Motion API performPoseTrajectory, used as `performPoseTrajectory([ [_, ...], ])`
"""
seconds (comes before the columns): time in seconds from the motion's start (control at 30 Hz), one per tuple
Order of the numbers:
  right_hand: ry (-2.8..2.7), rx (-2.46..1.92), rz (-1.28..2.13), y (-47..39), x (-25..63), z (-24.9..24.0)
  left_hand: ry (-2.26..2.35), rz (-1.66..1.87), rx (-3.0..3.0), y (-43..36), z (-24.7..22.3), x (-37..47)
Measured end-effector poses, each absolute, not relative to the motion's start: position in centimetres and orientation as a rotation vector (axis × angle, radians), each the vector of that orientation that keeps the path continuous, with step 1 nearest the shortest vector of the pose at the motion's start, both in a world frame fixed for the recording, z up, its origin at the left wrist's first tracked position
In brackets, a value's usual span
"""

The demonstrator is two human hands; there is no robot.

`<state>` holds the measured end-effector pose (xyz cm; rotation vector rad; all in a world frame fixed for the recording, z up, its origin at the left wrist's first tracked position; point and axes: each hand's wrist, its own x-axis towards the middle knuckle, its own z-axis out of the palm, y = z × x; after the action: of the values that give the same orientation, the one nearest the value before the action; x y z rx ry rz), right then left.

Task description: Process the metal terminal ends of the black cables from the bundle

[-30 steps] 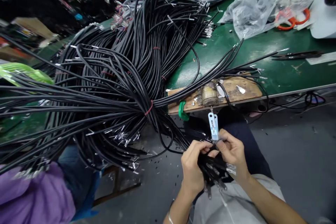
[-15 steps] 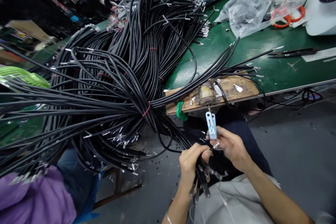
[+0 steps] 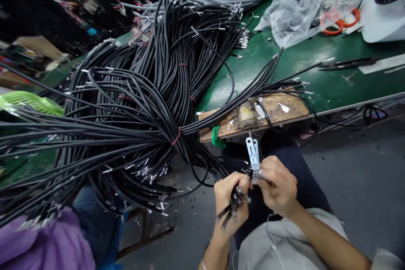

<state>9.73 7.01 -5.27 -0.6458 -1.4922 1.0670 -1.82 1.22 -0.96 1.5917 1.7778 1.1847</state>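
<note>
My left hand (image 3: 230, 198) is closed round several black cables (image 3: 234, 209), whose stripped ends stick out below its fingers. Close beside it, my right hand (image 3: 278, 185) pinches a cable end (image 3: 257, 174), blurred and partly covered by the fingers. Just above those fingertips hangs a light-blue plastic clip (image 3: 252, 152), fixed to the shaft of a small, dirty motor (image 3: 247, 117). The motor sits on a wooden board (image 3: 278, 107) at the table edge. Whether the cable end touches the clip, I cannot tell.
A large heap of black cables (image 3: 126, 130) tied with red bands covers the left. A green clamp (image 3: 217, 137) grips the board. Orange-handled scissors (image 3: 338, 25), a plastic bag (image 3: 294, 12) and dark snips (image 3: 348, 63) lie on the green table (image 3: 341, 84). A person in purple (image 3: 47, 240) sits at left.
My right hand has turned and its fingers have closed in under the clip, on the cable end. The cable ends in my left hand have swung up and left.
</note>
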Motion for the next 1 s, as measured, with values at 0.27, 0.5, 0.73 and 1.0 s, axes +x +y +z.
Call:
performPoseTrajectory([
  [0.27, -1.209, -0.537, 2.385, 10.7, 12.0, -3.3, 1.501, 1.381, 1.573, 2.0, -0.9, -2.4],
  [0.5, -1.417, -0.842, 1.888, 14.1, 11.1, -1.4, 1.483, 1.552, 1.514, 1.5, -1.6, -2.1],
  [0.73, -0.834, -0.664, 2.217, 12.6, 8.3, -1.1, 1.526, 1.636, 1.428, 2.3, -2.0, -1.6],
  [1.0, -0.589, -0.554, 2.358, 11.9, 8.3, -1.9, 1.570, 1.527, 1.458, 2.8, -1.6, -1.3],
])
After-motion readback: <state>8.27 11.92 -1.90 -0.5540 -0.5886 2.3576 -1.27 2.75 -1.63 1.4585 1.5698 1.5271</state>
